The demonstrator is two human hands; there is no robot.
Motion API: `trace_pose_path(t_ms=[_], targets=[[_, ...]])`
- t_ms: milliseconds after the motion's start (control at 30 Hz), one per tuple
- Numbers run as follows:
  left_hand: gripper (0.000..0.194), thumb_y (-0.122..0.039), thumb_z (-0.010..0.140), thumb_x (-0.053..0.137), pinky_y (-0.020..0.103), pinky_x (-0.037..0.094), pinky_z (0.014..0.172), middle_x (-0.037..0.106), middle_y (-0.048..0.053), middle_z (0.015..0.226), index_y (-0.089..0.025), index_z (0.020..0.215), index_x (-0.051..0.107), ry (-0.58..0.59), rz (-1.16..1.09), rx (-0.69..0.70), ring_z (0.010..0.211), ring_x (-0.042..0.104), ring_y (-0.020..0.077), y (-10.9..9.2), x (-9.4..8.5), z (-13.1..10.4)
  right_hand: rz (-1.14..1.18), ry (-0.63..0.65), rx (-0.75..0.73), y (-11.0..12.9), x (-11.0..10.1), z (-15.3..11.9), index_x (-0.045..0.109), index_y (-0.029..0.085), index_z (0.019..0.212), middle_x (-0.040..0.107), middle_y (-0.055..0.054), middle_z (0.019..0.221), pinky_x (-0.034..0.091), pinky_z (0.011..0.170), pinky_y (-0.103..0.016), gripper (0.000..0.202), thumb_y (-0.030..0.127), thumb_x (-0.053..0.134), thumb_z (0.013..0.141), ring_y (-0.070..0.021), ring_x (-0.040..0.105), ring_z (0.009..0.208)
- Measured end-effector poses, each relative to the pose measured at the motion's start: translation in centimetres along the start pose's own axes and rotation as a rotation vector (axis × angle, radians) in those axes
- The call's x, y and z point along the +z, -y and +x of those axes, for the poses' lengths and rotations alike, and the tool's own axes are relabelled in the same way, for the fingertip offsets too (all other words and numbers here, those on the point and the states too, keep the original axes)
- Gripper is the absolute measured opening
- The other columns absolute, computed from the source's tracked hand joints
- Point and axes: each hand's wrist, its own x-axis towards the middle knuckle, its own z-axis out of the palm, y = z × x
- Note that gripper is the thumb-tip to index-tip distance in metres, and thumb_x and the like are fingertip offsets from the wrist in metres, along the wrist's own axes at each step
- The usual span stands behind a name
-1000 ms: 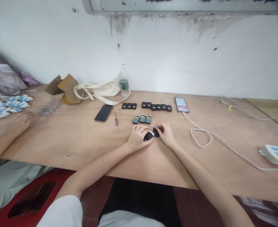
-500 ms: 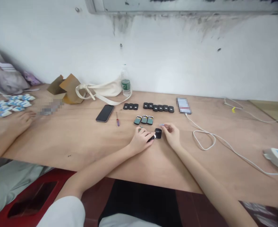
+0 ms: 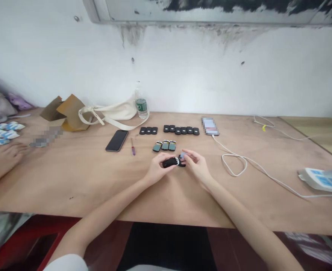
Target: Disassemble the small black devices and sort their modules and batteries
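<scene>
My left hand (image 3: pixel 157 167) grips a small black case (image 3: pixel 169 162), shaped like a key fob, between thumb and fingers. The white, dark-speckled end of that case points right. In my right hand (image 3: pixel 197 164), thumb and fingertips pinch a small pale blue piece (image 3: pixel 182 155) close to that end. Partly covered by the fingers, a black case part (image 3: pixel 182 164) lies just below the blue piece. Beyond my hands sit three opened cases (image 3: pixel 165 145) with grey-green faces. Farther back, several closed black cases (image 3: pixel 184 130) stand in a row, with three more (image 3: pixel 148 130) to their left.
A screwdriver (image 3: pixel 133 146) and a dark phone (image 3: pixel 117 140) lie left of the cases. At the back are a bottle (image 3: pixel 141 105), a cream bag (image 3: pixel 120 111) and brown paper (image 3: pixel 73 109). A white cable (image 3: pixel 263 171) loops rightward from another phone (image 3: pixel 210 126). Another person's hand (image 3: pixel 9 158) rests far left.
My right hand has brought the blue piece left, next to the case. My left hand now holds the case with more of it showing. The whole view has shifted slightly.
</scene>
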Motion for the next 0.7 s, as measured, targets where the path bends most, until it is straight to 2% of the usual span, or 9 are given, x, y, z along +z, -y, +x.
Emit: trace_pose_path(t_ms=[100,167,267,433,533,700], targets=[[0.044,-0.032,0.070,0.074,0.032,0.058,0.069,0.066,0.009,0.106,-0.018,0.111,0.064,0.076,-0.227,-0.212,0.094,0.064,0.0239,-0.3,0.4,-0.2,0.053,0.019,0.018,-0.2,0.5,-0.1,0.066,0.021,0.098,0.071,-0.005,0.085,0.057,0.074,-0.037,0.040,0.044,0.073,0.065,-0.0202,0.068,0.075],[0.048,-0.032,0.065,0.077,0.032,0.058,0.067,0.067,0.010,0.106,-0.016,0.108,0.065,0.086,-0.313,-0.287,0.087,0.066,0.0231,-0.5,0.7,-0.4,0.046,-0.002,0.023,-0.3,0.5,-0.1,0.067,0.021,0.090,0.071,-0.005,0.086,0.057,0.074,-0.037,0.037,0.043,0.075,0.063,-0.0205,0.067,0.077],[0.045,-0.034,0.064,0.077,0.034,0.057,0.070,0.068,0.010,0.106,-0.015,0.103,0.067,0.064,-0.379,-0.324,0.076,0.068,0.0201,-0.7,1.0,-0.4,0.057,-0.030,0.038,-0.3,0.2,0.0,0.067,0.020,0.087,0.071,-0.005,0.084,0.056,0.077,-0.037,0.033,0.042,0.075,0.063,-0.0199,0.067,0.077],[0.033,-0.037,0.066,0.075,0.034,0.053,0.083,0.071,0.010,0.096,-0.013,0.088,0.070,-0.017,-0.358,-0.369,0.091,0.066,0.0235,-0.6,0.7,-0.2,0.071,-0.068,0.034,-0.5,-0.4,0.3,0.067,0.019,0.089,0.070,-0.004,0.085,0.056,0.077,-0.036,0.035,0.042,0.074,0.064,-0.0174,0.066,0.074],[0.030,-0.034,0.062,0.077,0.036,0.053,0.081,0.072,0.009,0.088,-0.013,0.081,0.066,-0.052,-0.352,-0.412,0.087,0.067,0.0234,-0.5,0.6,-0.1,0.072,-0.079,0.021,-0.7,-0.5,0.5,0.067,0.018,0.090,0.070,-0.004,0.085,0.056,0.076,-0.035,0.037,0.043,0.074,0.064,-0.0170,0.065,0.075],[0.038,-0.025,0.060,0.079,0.036,0.053,0.082,0.070,0.007,0.089,-0.015,0.089,0.056,-0.086,-0.396,-0.395,0.089,0.067,0.0218,-0.7,0.5,0.1,0.062,-0.090,0.017,-0.8,-0.5,0.5,0.066,0.018,0.095,0.070,-0.005,0.089,0.055,0.076,-0.034,0.040,0.042,0.075,0.064,-0.0182,0.066,0.080]])
